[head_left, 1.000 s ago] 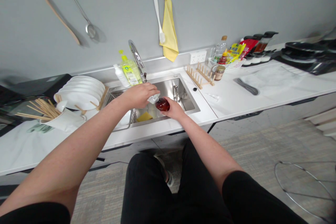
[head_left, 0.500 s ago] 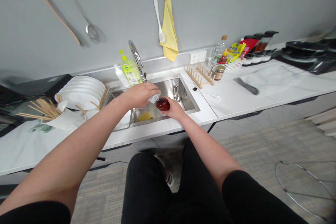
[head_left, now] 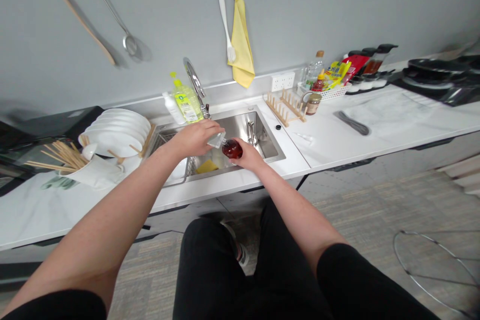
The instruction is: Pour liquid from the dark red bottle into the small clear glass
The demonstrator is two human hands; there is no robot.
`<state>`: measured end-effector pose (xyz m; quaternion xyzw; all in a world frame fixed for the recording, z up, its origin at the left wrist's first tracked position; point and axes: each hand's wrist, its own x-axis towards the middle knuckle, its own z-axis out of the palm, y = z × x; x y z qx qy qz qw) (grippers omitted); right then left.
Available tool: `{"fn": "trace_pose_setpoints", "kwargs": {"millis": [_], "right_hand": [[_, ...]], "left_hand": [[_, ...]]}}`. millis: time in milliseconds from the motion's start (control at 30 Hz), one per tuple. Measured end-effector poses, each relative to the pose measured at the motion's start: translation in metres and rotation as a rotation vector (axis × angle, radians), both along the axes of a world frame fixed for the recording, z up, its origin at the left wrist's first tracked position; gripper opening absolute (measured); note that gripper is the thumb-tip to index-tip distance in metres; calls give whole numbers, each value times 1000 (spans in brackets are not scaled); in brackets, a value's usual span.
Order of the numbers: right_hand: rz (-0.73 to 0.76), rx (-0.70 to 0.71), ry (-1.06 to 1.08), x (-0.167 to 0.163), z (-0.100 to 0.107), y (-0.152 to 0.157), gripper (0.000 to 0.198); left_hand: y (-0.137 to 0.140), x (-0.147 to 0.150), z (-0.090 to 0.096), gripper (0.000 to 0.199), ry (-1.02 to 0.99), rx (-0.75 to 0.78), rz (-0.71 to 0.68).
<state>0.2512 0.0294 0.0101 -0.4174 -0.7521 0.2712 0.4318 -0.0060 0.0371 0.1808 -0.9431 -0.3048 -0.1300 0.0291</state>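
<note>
Over the sink [head_left: 275,147], my left hand [head_left: 198,137] is wrapped round a small clear cup [head_left: 216,140], whose open end faces right. My right hand [head_left: 247,156] grips a reddish-brown bottle [head_left: 231,149] that lies tilted, its neck pointing left at the cup's mouth. The two vessels meet or nearly meet; whether liquid passes between them is too small to tell. A yellow sponge or cloth [head_left: 207,167] lies in the sink below. Beside the sink, on the counter, rests a small black cap [head_left: 278,127].
Behind the sink rise a faucet [head_left: 195,80] and a green soap bottle [head_left: 187,102]. White plates [head_left: 116,130] and a chopstick holder [head_left: 97,172] stand left. On the right are a wooden rack [head_left: 287,107], a jar [head_left: 313,104] and a condiment basket [head_left: 333,92].
My left hand has shifted slightly left with the cup, and the bottle's neck shows more clearly. My right hand and the bottle stay almost in place.
</note>
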Motion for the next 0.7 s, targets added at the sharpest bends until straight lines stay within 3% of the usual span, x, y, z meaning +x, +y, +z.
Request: {"fn": "trace_pose_setpoints", "kwargs": {"millis": [367,700], "right_hand": [[13,9,2,0,-1,0,97],[41,-33,40,-1,-5,3,96]], "left_hand": [[-5,-25,-71,74,-524,-118,213],[-14,-28,-148,82,-1364,-547,375]]}}
